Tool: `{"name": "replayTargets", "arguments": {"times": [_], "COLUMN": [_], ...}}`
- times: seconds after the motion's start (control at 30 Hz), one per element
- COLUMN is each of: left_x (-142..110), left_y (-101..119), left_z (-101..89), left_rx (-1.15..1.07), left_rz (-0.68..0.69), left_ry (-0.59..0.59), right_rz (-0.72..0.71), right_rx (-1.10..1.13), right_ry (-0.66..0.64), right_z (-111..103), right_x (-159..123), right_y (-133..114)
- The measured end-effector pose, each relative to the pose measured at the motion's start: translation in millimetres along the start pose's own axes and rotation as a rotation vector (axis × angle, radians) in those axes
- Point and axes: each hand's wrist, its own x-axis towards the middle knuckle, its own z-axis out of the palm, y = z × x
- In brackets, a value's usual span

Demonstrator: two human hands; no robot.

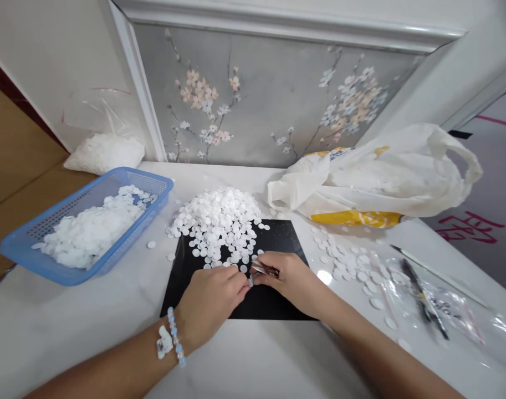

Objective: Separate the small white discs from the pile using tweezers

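Observation:
Over the black mat (277, 307) my two hands meet at the fingertips. My left hand (213, 296), with a beaded bracelet (175, 335) at its wrist, is closed in a pinch on a small white disc (250, 282). My right hand (292, 277) is closed around a small shiny metal tool (266, 270), its tip next to that disc. Fingers hide much of the tool, so its exact kind does not show. Just beyond my hands, a heap of white discs (223, 216) spreads over the mat's far part and onto the white table (123, 316).
A blue plastic basket (18, 246) with more discs stands at left, a clear bag of white pieces (107, 152) behind it. At right lie a white and yellow carrier bag (369, 183), loose discs (348, 260), a black pen (423, 296), a pale stick (444, 280) and clear bags (452, 316).

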Motion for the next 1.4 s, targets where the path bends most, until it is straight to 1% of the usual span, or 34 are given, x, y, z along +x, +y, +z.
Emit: {"name": "replayTargets", "arguments": {"times": [0.1, 0.17, 0.23, 0.27, 0.33, 0.4, 0.43, 0.47, 0.53, 0.6, 0.67, 0.7, 0.87, 0.93, 1.03, 1.13, 1.27, 1.4], "left_x": [-0.3, -0.4, -0.2, 0.0, 0.6, 1.2, 1.2, 1.1, 0.6, 0.0, 0.1, 0.3, 0.0, -1.6, -4.0, -4.7, -4.4, -4.1], "left_y": [0.3, 0.0, -0.7, -1.2, -2.2, -3.3, -4.0, -4.7, -6.1, -6.8, -6.2, -5.4, 0.2, 1.7, 2.3, 2.1, 2.0, 1.6], "left_z": [-1.8, -5.1, -9.9, -12.6, -17.5, -20.9, -22.0, -22.6, -22.7, -21.8, -20.1, -19.1, -14.8, -14.0, -12.4, -10.1, -8.5, -8.0], "left_rx": [-0.038, -0.149, -0.358, -0.512, -0.886, -1.229, -1.351, -1.434, -1.53, -1.579, -1.549, -1.494, -0.999, -0.84, -0.647, -0.495, -0.426, -0.406], "left_rz": [-0.038, -0.096, -0.18, -0.233, -0.347, -0.419, -0.437, -0.446, -0.46, -0.478, -0.471, -0.461, -0.376, -0.349, -0.321, -0.276, -0.282, -0.293], "left_ry": [0.038, 0.103, 0.16, 0.163, 0.102, 0.026, 0.008, 0.007, 0.02, 0.002, -0.03, -0.037, 0.031, 0.037, 0.016, 0.003, -0.011, -0.015], "right_rz": [0.008, 0.012, 0.017, 0.027, 0.069, 0.125, 0.155, 0.182, 0.223, 0.232, 0.206, 0.191, 0.11, 0.076, 0.106, 0.126, 0.056, 0.09], "right_rx": [-0.032, -0.042, -0.039, -0.029, 0.027, 0.167, 0.27, 0.385, 0.587, 0.656, 0.594, 0.528, 0.09, 0.001, -0.044, -0.06, -0.022, -0.014], "right_ry": [-0.025, -0.043, -0.036, -0.024, -0.004, -0.012, -0.025, -0.041, -0.058, -0.053, -0.048, -0.044, 0.049, 0.045, 0.008, 0.021, 0.008, -0.011], "right_z": [-1.3, -2.1, -2.7, -3.2, -5.1, -8.3, -10.3, -12.2, -15.5, -17.0, -15.9, -14.1, -0.7, 2.5, 3.4, 2.2, -0.7, -1.2], "right_x": [1.0, 0.4, -0.6, -1.2, -2.7, -4.7, -5.7, -6.7, -8.1, -8.7, -8.2, -7.7, -3.6, -2.1, -1.1, -1.1, -0.8, 1.2], "right_y": [1.1, 1.2, 1.6, 2.1, 3.6, 5.3, 6.0, 6.6, 7.5, 7.6, 6.8, 5.9, -0.9, -2.6, -2.8, -1.7, -0.8, -0.3]}}
